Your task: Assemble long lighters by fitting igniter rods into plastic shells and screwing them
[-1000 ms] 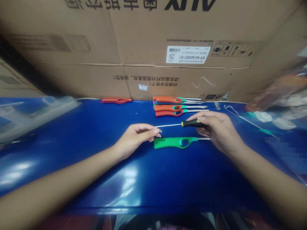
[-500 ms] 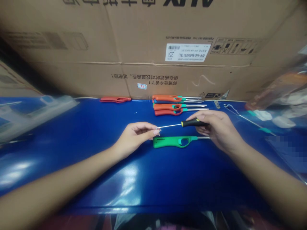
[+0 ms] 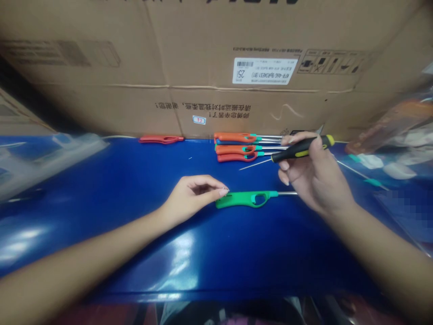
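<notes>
My right hand (image 3: 316, 174) grips a screwdriver (image 3: 297, 150) by its black and yellow handle, its thin shaft pointing left and slightly down above the table. A green gas lighter (image 3: 238, 199) lies flat on the blue table (image 3: 216, 248), its metal tube to the right. Over the lighter's left end, my left hand (image 3: 199, 194) has thumb and forefinger pinched together. Whatever sits between those fingertips is too small to name.
Several orange and red lighters (image 3: 237, 149) lie side by side at the back, against a big cardboard box (image 3: 199, 54). Left of them rests a red lighter shell (image 3: 160, 139). Blurred clear plastic (image 3: 64, 153) is at far left; an orange-and-clear bag (image 3: 392, 126) stands at right.
My right hand has drawn the screwdriver away from my left fingertips, up and to the right, tilting its handle upward. My left hand has moved slightly down onto the green lighter's left end.
</notes>
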Demonstrator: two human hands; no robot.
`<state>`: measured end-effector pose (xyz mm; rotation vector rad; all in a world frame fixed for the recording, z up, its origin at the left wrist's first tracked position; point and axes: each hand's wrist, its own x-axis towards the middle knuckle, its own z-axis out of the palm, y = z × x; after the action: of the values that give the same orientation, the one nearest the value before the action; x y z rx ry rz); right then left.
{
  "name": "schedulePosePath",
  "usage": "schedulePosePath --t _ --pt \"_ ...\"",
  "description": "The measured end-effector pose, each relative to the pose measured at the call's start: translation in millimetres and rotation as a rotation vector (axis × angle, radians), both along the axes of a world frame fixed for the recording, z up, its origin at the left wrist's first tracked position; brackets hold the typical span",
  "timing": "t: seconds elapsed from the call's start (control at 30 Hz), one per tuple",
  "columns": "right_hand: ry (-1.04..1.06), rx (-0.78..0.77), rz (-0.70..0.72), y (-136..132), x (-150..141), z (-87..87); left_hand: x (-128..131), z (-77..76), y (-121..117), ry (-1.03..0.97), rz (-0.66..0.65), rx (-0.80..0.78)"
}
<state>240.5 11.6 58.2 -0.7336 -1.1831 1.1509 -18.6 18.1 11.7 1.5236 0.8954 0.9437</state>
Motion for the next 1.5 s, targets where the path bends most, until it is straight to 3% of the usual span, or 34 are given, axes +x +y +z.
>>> schedulePosePath --t 0.1,0.33,1.1,1.23,1.4,1.5 --pt "-0.063 0.040 0.045 -4 -4 -2.3 0 -3.4 -1 0.058 -0.026 0.072" --pt "-0.133 -0.022 0.099 -12 -10 -6.2 1 -4.8 -4 0.157 -0.071 0.204" --pt "-0.151 0.009 0.116 -12 -12 -12.2 1 -2.7 -6 0.208 -0.098 0.260" --pt "-0.217 0.024 0.071 -14 -14 -10.9 1 -3.1 -6 0.214 -0.097 0.264" --pt "-0.285 0.159 -0.104 -20 -18 -10.3 2 -3.9 -5 0.218 -0.078 0.265" --pt "-0.327 0.194 -0.111 -22 -19 -12.6 3 -3.7 -7 0.228 -0.084 0.278"
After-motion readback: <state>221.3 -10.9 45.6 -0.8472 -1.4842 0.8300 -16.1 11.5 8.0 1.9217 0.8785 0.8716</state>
